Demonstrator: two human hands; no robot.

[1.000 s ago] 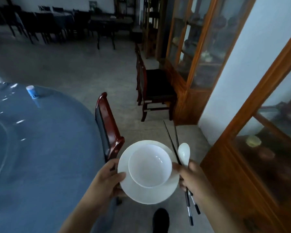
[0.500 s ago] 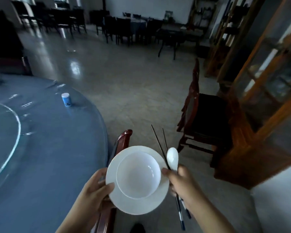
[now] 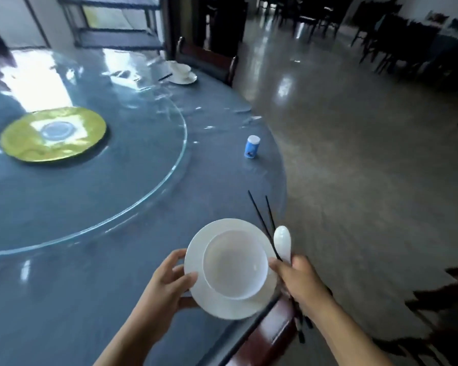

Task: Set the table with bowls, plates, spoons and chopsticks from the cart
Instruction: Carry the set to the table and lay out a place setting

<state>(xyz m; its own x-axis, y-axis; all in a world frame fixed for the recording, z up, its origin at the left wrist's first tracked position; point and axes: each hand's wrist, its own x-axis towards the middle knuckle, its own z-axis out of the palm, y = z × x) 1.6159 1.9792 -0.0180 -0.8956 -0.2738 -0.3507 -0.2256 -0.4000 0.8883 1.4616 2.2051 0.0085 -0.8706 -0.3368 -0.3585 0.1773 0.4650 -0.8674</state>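
Over the near edge of the table [image 3: 90, 299], head view: a white plate [image 3: 222, 306] with a white bowl [image 3: 234, 264] sitting right in the middle of it, carried between both hands. Honestly can't tell if it's touching the tabletop or not.
left hand [image 3: 167, 281]: gripping the plate's left rim, thumb on top, fingers curled underneath.
right hand [image 3: 299, 283]: fist wrapped round a white spoon [image 3: 282, 240] and a pair of black chopsticks [image 3: 259, 217], thumb pressed on the plate's right rim.
spoon: scoop end pokes up past the fist, just beside the plate.
chopsticks: tips fan out forward over the table edge, butt ends stick out below the hand.
chair [image 3: 270, 336]: red-brown wooden back right under the plate, tucked up against the table.
glass turntable [image 3: 143, 167]: big round one on the table, with a yellow dish [image 3: 53, 134] on it over at the left.
blue container [image 3: 252, 147]: small, upright, near the table's right edge, well ahead of the plate.
far setting [image 3: 183, 73]: another white plate and bowl across the table, something thin and dark lying beside it.
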